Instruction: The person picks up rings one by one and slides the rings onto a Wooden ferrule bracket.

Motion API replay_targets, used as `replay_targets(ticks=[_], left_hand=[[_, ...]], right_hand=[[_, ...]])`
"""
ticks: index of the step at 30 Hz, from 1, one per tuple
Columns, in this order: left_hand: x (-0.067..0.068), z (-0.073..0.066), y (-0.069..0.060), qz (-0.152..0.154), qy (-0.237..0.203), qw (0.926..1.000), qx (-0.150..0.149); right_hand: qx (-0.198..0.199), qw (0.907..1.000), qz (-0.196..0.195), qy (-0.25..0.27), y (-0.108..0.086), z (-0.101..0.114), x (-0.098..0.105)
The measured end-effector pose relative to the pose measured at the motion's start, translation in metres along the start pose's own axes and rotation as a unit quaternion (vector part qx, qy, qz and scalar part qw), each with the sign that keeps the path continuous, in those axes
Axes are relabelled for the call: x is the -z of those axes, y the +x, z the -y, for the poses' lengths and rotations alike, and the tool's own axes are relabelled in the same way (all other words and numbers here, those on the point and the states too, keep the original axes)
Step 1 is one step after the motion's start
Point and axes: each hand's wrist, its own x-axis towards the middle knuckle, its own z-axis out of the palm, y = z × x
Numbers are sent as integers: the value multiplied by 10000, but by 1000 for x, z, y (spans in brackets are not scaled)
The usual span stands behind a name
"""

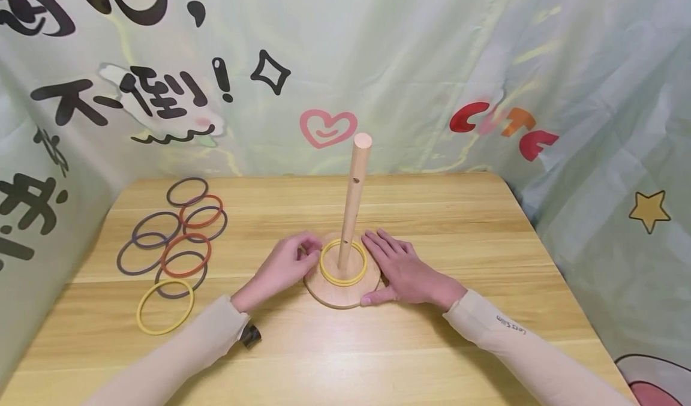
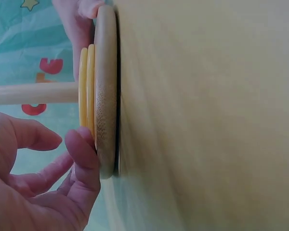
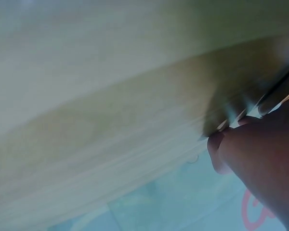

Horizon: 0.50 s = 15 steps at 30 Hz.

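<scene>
A wooden post (image 1: 353,202) rises from a round wooden base (image 1: 335,295) on the table. Around its foot lie two yellow rings (image 1: 343,282), one on top of the other; in the left wrist view the yellow rings (image 2: 87,86) rest against the base (image 2: 106,96). The left hand (image 1: 283,265) is at the base's left side, and its fingertips touch the rings' edge, with thumb and index finger apart. On the right side, the right hand (image 1: 407,271) rests with spread, fairly straight fingers on the base's edge. The right wrist view shows this hand (image 3: 260,149) dimly.
At the table's left lie several loose rings: purple rings (image 1: 187,178), red rings (image 1: 186,274) and one yellow ring (image 1: 138,316), many overlapping. A printed curtain (image 1: 410,46) hangs behind the wooden table (image 1: 432,358) and along its sides.
</scene>
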Motion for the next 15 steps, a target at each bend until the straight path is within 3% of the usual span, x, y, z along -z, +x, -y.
replay_targets(ticks=[7,15], left_hand=[[11,11,-25,-219,320,9992,-70],[34,20,-57,-511,413,9977,170]], right_hand=[[-27,10000,14,36,0,-1,-1],[-107,9999,59,9,0,1,1]])
